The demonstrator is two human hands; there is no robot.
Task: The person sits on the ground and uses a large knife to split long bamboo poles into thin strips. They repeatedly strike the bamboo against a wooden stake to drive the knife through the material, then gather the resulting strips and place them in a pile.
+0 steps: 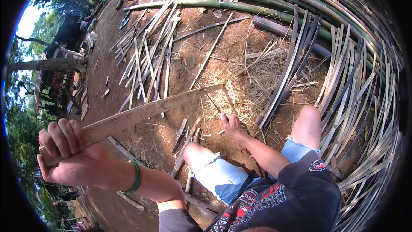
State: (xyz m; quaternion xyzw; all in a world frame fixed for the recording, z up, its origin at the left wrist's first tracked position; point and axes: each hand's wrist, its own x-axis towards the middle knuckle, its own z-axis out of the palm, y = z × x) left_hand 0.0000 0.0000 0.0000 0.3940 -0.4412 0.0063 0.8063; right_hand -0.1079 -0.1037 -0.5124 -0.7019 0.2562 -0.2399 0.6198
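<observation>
Left hand (pixel 64 148), raised at the near left, is gripping one end of a long flat bamboo slat (pixel 141 112), fingers wrapping around it; the slat is spanning rightward and away toward the middle. Right hand (pixel 231 124), lower and near the middle, is grasping a thin dark tool (pixel 213 103), which is meeting or crossing the slat's far end; contact cannot be told. Beneath, pale shavings (pixel 234 92) are covering the brown earth floor (pixel 96 111). Cut strips (pixel 150 58) are lying loosely at the far left; dark-sided strips (pixel 289 71) are lying right of the shavings. Long green poles (pixel 201 3) are stretching across the far side. A dense heap of strips (pixel 371 180) is filling the right. Outdoors, a tree trunk (pixel 47 65) and foliage (pixel 21 154) are bordering the left.
</observation>
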